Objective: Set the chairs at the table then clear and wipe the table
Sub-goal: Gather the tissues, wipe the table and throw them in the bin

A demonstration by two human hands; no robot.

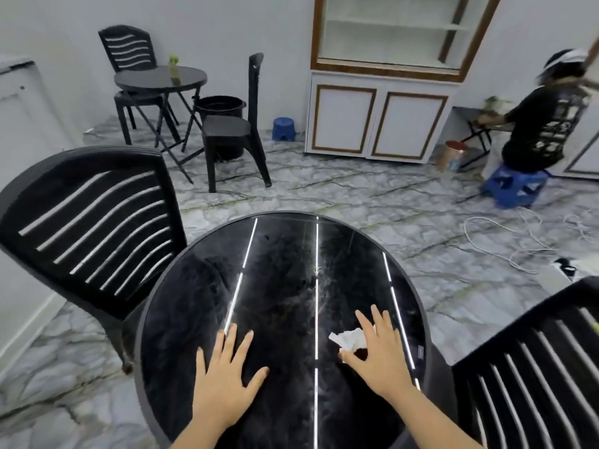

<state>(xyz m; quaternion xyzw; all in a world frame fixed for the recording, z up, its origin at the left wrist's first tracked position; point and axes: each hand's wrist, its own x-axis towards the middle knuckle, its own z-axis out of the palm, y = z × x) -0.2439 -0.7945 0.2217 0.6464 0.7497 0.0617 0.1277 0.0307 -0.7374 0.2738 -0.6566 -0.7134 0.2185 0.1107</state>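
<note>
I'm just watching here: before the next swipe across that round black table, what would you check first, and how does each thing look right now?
1. Tissue under the right hand: ok, fingers rest on it, pressed to the glass.
2. Left hand steadying the table: ok, flat with spread fingers.
3. Tabletop cleared of objects: ok, only the tissue and hands on it.
4. Surface clean: cannot tell, reflections and smudgy marks mix together.
5. Chairs set: ok, left chair and right chair stand close to the rim.
6. Tissue still usable: cannot tell, mostly hidden by the hand.
</note>
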